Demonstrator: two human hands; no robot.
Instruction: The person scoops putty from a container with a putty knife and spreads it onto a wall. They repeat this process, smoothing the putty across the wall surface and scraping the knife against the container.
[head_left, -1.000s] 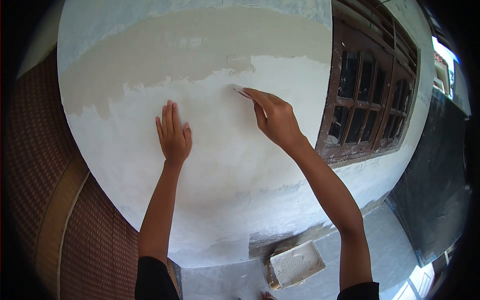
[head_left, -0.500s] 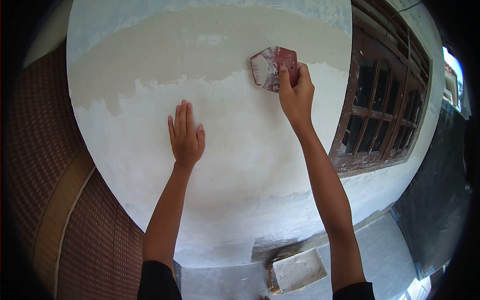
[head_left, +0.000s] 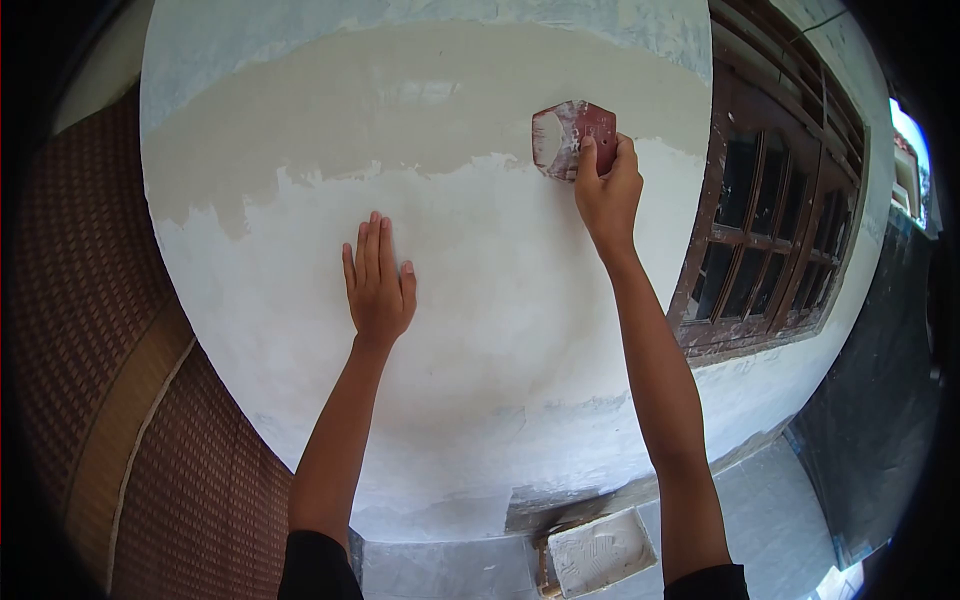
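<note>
Scraper (head_left: pixel 573 140), one, red, many-sided, smeared with pale paste on its left part: held in front of the wall (head_left: pixel 480 350), at the lower border of the beige band (head_left: pixel 330 100) and to the left of the window (head_left: pixel 770 220). Whether its edge touched the surface could not be told.

Right hand (head_left: pixel 609 195), one: closed on the scraper's right side in a pinching grasp, thumb on the face in view, fingers at the side and behind, forearm rising from below.

Left hand (head_left: pixel 380 290), one: grip released, palm laid toward the white part of the wall beneath the band, fingers straight and pointing up, thumb set apart.

Sleeves, two, black: left (head_left: pixel 318 568) and right (head_left: pixel 706 583), at the lower edge of the view.

Window, brown-framed, with dark panes: pale specks lay on its frame.

Tray (head_left: pixel 600 552), one, rectangular: pale paste inside, ridged on top; set low near the foot of the wall, over the grey floor (head_left: pixel 440 570).

Woven panel (head_left: pixel 190 450), reddish brown: stood at the left, beside the wall.

Sheet (head_left: pixel 880 390), black: hung at the far right, beyond the window.
</note>
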